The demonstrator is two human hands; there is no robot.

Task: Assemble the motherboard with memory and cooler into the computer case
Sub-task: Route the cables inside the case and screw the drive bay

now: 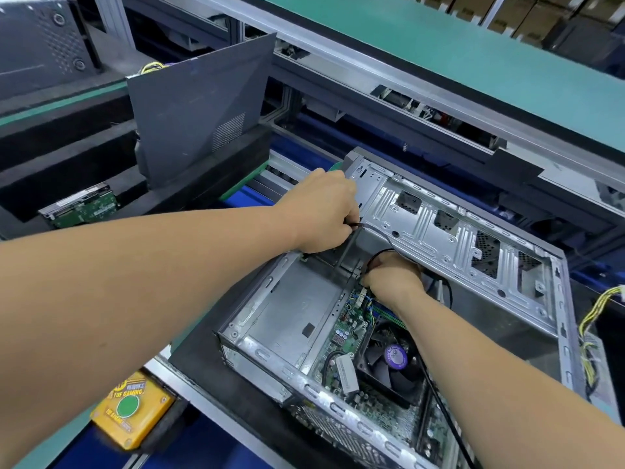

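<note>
At the ten o'clock corner of the open computer case (pixel 527 330), the left hand (pixel 323 211) pinches a thin black cable (pixel 375 230) between curled fingers, holding it up against the front edge of the chassis. The right hand (pixel 392 279), toward the centre of the case, is curled over the far edge of the motherboard (pixel 345 328); it appears to grip a loop of the same black cable or its plug, though the fingertips are hidden and what they hold cannot be told for certain. The motherboard already lies in the floor of the case, with the cooler (pixel 392 362), fan uppermost, seated on it toward five o'clock of the right hand; green strips just beside the right wrist may be memory, but are too obscured to confirm. The drive cage (pixel 449 238) is swung up at one o'clock. The case rests on a dark mat on the counter (pixel 162 367); a yellow button box (pixel 130 409) sits at seven o'clock. The step in hand is judged to be cable routing and connection after board placement. The next move likely calls for aligning the plug with its header and pressing it straight down while the left hand keeps slack clear of the fan.
</note>
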